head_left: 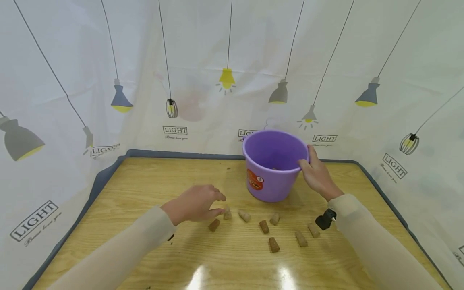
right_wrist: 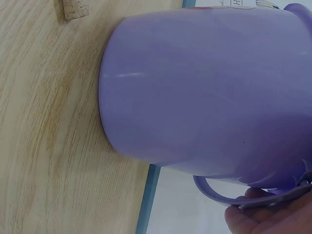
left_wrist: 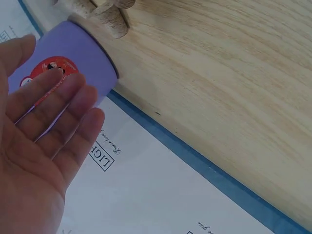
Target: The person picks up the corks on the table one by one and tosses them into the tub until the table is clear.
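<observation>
Corks (head_left: 264, 226) | on table (head_left: 156, 173), near bucket (head_left: 277, 185) | your left hand (head_left: 195, 203): fingers apart, beside corks | your right hand (head_left: 319, 177): clamped at bucket's edge | best pinch mid-cork, bucket steadied

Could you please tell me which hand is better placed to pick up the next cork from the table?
Probably the left hand: it is empty and close beside the nearest corks. The right hand grips the purple bucket, so it would have to let go first.
</observation>
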The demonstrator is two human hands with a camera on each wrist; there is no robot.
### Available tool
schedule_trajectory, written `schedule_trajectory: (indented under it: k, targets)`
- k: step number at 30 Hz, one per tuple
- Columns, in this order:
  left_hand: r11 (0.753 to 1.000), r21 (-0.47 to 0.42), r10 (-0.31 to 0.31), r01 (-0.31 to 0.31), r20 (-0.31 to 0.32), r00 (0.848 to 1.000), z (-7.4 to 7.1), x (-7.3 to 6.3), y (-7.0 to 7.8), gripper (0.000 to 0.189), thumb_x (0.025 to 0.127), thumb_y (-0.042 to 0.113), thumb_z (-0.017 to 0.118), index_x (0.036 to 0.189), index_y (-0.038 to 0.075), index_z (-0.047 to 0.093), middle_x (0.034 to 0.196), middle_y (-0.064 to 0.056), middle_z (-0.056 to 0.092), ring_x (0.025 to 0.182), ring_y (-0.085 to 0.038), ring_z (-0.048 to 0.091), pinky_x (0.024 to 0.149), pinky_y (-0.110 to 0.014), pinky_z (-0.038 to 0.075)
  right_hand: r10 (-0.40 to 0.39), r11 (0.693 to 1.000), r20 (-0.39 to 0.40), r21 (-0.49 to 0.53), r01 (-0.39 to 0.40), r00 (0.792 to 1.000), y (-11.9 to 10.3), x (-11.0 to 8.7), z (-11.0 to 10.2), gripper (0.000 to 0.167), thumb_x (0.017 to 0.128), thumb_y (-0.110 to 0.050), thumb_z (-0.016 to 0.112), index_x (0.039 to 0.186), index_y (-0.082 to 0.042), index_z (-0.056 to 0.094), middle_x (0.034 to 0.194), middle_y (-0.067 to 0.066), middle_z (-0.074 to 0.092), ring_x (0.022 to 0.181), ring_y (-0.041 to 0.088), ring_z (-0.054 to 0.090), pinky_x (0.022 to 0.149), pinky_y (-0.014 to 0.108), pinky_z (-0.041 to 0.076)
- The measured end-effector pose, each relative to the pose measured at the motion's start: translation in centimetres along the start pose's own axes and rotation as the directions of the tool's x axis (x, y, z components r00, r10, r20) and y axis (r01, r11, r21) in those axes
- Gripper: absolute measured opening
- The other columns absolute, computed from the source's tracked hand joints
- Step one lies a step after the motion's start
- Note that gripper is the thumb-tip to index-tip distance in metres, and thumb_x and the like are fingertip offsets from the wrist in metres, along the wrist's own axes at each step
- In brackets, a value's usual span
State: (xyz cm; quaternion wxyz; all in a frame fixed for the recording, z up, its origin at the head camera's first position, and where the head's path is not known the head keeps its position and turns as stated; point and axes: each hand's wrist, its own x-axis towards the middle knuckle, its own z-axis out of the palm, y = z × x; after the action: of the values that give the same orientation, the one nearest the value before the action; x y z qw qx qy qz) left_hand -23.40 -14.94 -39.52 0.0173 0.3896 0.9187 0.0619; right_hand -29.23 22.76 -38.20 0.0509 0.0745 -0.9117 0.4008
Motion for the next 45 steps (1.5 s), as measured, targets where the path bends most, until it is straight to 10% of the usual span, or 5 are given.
schedule_trajectory:
  k: [10,21,45]
  targets:
    - [0.999,-0.03,-0.021,0.027,0.183,0.983,0.4,-0.6,0.0,0.042,0.092,0.036,0.076,0.128,0.013,0.072,0.129,-0.001,0.069,0.122,-0.023,0.063,0.104,-0.043,0.052,0.001,1.0,-0.008,-0.003,-0.001,1.0,-0.2,0.2,-0.1,0.075,0.106,-0.039,0.031,0.165,-0.01,-0.004,0.165,0.026,0.023,0.15,0.046,0.025,0.12,0.064,0.024]
    - [0.991,0.092,0.077,-0.096,0.188,0.979,1.8,0.1,-0.1,0.004,0.089,0.021,0.072,0.092,0.018,0.071,0.083,0.01,0.065,0.07,-0.006,0.053,0.064,-0.027,0.051,-0.005,1.0,-0.004,0.003,0.005,1.0,-0.1,0.2,-0.1,0.075,0.106,-0.038,0.031,0.165,-0.01,-0.004,0.165,0.026,0.025,0.15,0.046,0.026,0.12,0.064,0.025]
    - [0.991,0.082,0.08,-0.102,0.233,0.969,3.1,0.2,0.0,0.023,0.088,0.012,0.077,0.073,0.025,0.065,0.068,0.017,0.054,0.062,-0.001,0.049,0.06,-0.022,0.047,-0.01,1.0,-0.008,0.005,0.01,1.0,0.1,0.1,-0.1,0.073,0.106,-0.035,0.033,0.166,-0.011,-0.002,0.164,0.026,0.027,0.15,0.045,0.027,0.119,0.063,0.027]
